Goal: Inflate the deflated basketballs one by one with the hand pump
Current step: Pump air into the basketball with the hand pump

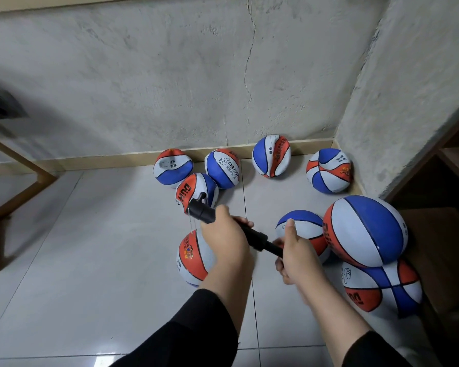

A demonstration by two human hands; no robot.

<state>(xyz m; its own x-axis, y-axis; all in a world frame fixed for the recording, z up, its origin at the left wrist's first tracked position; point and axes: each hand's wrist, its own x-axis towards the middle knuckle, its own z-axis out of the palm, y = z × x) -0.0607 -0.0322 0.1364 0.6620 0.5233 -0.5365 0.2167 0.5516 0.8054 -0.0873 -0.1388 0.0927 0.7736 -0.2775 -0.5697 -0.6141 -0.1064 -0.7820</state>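
A black hand pump (252, 235) is held level above the tiled floor. My left hand (223, 234) grips its barrel; my right hand (297, 256) grips the handle end. The nozzle end (200, 207) points up and left, with thin strings hanging from it. Under my left hand lies a red, white and blue basketball (191, 258). Several more such basketballs, some dented, lie along the wall, among them one (221, 168) marked CHILDREN. A round, full ball (366, 231) rests on top of another ball (382, 287) at the right.
A concrete wall with a beige skirting board (117, 160) closes the back, and a corner pillar (408, 102) stands at the right. A dark wooden shelf unit (451, 181) is at the far right. Wooden furniture legs (19, 186) stand at the left.
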